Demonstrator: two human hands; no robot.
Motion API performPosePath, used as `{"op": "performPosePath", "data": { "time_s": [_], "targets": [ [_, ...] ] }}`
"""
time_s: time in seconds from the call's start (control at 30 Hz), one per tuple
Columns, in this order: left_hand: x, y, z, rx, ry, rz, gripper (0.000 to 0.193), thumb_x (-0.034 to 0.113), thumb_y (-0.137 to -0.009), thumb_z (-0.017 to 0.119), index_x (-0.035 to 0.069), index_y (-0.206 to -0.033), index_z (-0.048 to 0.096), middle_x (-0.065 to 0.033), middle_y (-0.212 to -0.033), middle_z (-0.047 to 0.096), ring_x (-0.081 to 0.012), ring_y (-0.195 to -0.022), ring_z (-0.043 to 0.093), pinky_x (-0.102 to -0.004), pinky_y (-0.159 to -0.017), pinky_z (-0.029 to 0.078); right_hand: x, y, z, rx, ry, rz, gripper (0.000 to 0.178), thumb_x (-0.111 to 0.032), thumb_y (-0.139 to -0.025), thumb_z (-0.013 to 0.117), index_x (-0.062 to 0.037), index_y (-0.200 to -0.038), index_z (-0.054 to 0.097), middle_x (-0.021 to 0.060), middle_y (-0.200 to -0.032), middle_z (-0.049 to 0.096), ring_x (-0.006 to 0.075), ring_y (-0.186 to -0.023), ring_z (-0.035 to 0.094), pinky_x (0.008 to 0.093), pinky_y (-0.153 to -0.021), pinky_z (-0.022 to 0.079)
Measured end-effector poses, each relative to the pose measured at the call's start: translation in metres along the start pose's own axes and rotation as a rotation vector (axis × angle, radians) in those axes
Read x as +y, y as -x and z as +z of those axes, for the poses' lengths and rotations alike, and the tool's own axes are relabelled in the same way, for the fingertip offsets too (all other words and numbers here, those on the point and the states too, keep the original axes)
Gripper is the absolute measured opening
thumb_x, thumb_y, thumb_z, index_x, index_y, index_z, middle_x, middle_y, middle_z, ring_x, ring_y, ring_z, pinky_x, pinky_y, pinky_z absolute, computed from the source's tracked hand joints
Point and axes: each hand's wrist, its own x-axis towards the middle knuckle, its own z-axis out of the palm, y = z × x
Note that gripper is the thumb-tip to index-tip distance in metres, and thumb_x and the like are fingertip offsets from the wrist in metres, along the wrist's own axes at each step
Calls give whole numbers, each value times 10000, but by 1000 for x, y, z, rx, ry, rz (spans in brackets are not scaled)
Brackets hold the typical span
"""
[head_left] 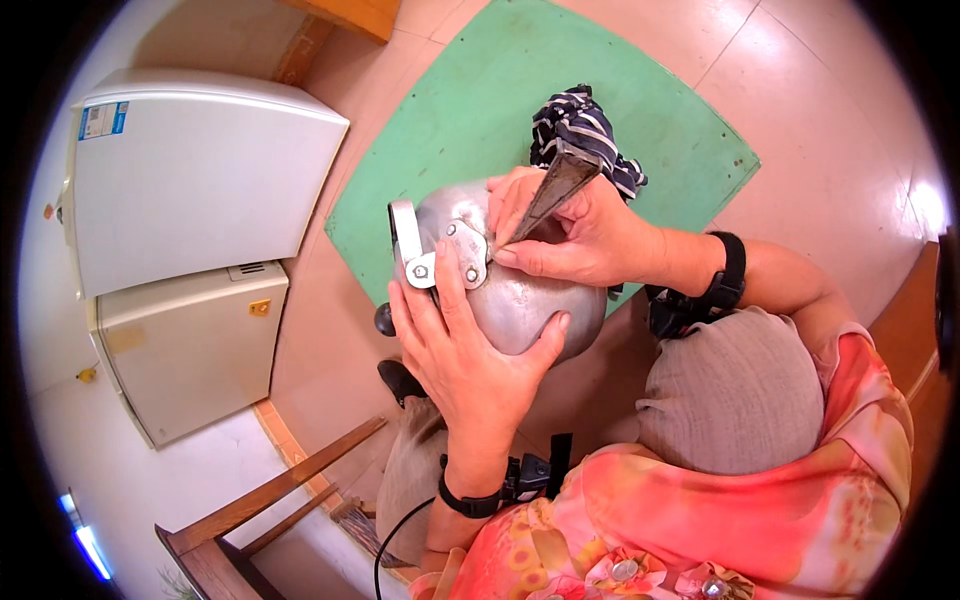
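Observation:
A rounded silver metal kettle (535,310) lies tilted under both my hands, over the near side of a green board. Two rivets fix a handle bracket (467,262) to its side, and a curved metal handle arm (405,230) joins it. My left hand (465,360) spreads around the body and steadies it, fingers on and beside the bracket. Between the thumb and fingers of my right hand (580,235) is a worn, tapered metal blade (555,198). Its narrow tip points down at the bracket's right edge; whether it touches is hard to see.
Beyond my right hand, a dark striped cloth (580,125) lies bunched on the green board (450,110). A black knob (384,320) shows at the kettle's left. A white fridge (200,190) stands at left, with a wooden chair (270,490) at lower left.

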Motion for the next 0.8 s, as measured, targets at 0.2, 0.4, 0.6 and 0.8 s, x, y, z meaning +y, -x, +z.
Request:
{"op": "performPosePath", "data": {
  "time_s": [0.2, 0.4, 0.6, 0.8],
  "targets": [
    [5, 3, -2, -63, -64, -47, 1048, 446, -597, 799, 81, -1436, 288, -251, -1364, 375, -478, -1257, 313, -553, -1038, 272, 4, -3, 7, 184, -99, 36, 117, -54, -776, 696, -22, -855, 615, 42, -840, 619, 146, -819, 582, 351, -839, 447],
    [4, 3, -2, -58, -51, -30, 1041, 443, -600, 797, 81, -1435, 291, -251, -1362, 377, -484, -1259, 308, -562, -1033, 275, 9, -1, 5, 104, -13, -180, 183, -82, -751, 720, -7, -872, 606, 34, -821, 634, 102, -748, 590, 260, -701, 488],
    [6, 5, 0, -54, -68, -30, 1038, 445, -594, 801, 74, -1426, 304, -237, -1362, 379, -485, -1260, 304, -561, -1032, 281, 10, -2, 4, 220, -3, -16, 149, -104, -760, 705, -11, -824, 608, 39, -772, 626, 116, -698, 579, 266, -678, 479],
    [6, 6, 3, -19, -36, -21, 1053, 430, -578, 822, 32, -1402, 300, -210, -1359, 381, -486, -1255, 309, -559, -1027, 290, 8, 0, 0, 87, -24, -141, 145, -96, -757, 706, -2, -812, 610, 59, -830, 625, 125, -753, 583, 272, -700, 478]
  ]
}}
